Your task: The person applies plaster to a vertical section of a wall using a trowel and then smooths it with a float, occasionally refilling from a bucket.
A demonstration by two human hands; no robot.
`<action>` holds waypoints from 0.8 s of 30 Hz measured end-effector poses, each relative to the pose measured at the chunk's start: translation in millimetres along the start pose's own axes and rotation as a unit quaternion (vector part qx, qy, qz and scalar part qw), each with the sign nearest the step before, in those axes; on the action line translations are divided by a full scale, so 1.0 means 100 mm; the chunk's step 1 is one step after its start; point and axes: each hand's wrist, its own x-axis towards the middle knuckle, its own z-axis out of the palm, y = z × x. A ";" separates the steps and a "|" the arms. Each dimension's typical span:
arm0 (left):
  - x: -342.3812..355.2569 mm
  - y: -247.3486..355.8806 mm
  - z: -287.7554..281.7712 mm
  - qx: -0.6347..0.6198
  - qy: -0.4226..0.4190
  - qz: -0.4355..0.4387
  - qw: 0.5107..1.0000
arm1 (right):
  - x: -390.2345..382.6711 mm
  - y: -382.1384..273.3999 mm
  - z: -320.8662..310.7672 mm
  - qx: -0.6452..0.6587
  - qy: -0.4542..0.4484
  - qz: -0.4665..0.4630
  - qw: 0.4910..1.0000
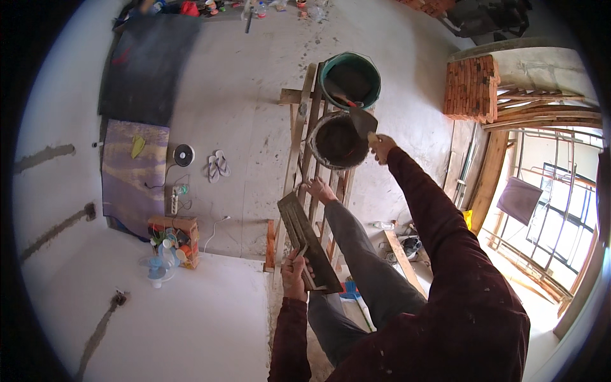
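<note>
A pale grey, stained concrete floor (248,76) extends beneath the work area and meets a smooth white wall (197,312) at the lower left. A charcoal-grey rectangular sheet (149,67) and a purple and beige patterned rectangular mat (137,181) lie end to end at the far left. A narrow frame of rough brown wooden planks (297,130) runs away from the person at centre. A stack of orange-red rectangular bricks (470,89) stands at the right.

A dark green round bucket (324,71) with a thin wire handle is positioned at the far end of the frame; a red-handled tool (345,100) rests inside it. Just beside it, on the near side, is a round bucket with a pale, crusted rim (318,156), containing dark material.

A long, rectangular, grey-brown float (316,253) with a raised handle is held at a slant near the person's legs. The left hand (294,275) grips this handle with its fingers curled closed.

A dark grey, flat-bladed trowel (363,122) is located at the edge of the crusted bucket, on the side near the green bucket. The right hand (382,148) is closed around the trowel handle, fingers wrapped. Contact between blade and rim cannot be determined from this view
</note>
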 end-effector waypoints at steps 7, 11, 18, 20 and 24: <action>0.81 0.25 1.08 0.073 -0.092 -0.074 0.990 | 1.49 -0.57 -0.55 -0.139 0.084 -0.079 0.984; 1.35 0.18 1.39 0.093 -0.111 -0.017 0.989 | 1.66 -0.86 -0.53 -0.320 0.119 -0.155 0.927; 2.33 -0.12 1.86 0.103 -0.115 0.054 0.986 | 1.61 -0.71 -0.21 -0.580 0.093 -0.103 0.803; 2.42 -0.04 2.07 0.104 -0.136 0.048 0.984 | 1.75 -0.55 -0.27 -0.520 0.096 -0.151 0.835; 2.67 0.12 2.18 0.076 -0.137 0.020 0.987 | 2.10 -0.66 -0.31 -0.455 0.021 -0.219 0.863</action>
